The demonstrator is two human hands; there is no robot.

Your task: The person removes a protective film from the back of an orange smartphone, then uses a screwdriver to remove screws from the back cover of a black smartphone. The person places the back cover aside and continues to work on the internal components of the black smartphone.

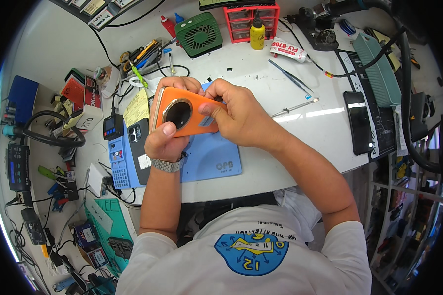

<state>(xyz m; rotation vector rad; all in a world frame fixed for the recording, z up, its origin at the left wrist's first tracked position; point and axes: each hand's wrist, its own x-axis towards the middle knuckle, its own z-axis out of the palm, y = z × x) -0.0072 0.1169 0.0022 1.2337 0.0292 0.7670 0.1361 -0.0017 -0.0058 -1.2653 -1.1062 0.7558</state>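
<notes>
Between my two hands is an orange smartphone [189,105], held tilted over the blue work mat [211,160]. Its back faces up, with a big round black camera area ringed in gold. My left hand [167,135] grips the camera end, thumb at the ring and fingers along the far edge. My right hand [234,110] closes on the other end, its thumb pressed on the orange back near a small grey label. The phone's front side is hidden. Left of the hands, a dark phone [139,140] with a cluster of camera lenses lies on the mat.
Tweezers [290,78] and a thin metal tool [295,107] lie right of my hands. A black phone [359,123] rests farther right. At the back stand a green fan [199,34], a yellow bottle [257,32], a white tube [288,50] and a red drawer box [238,24].
</notes>
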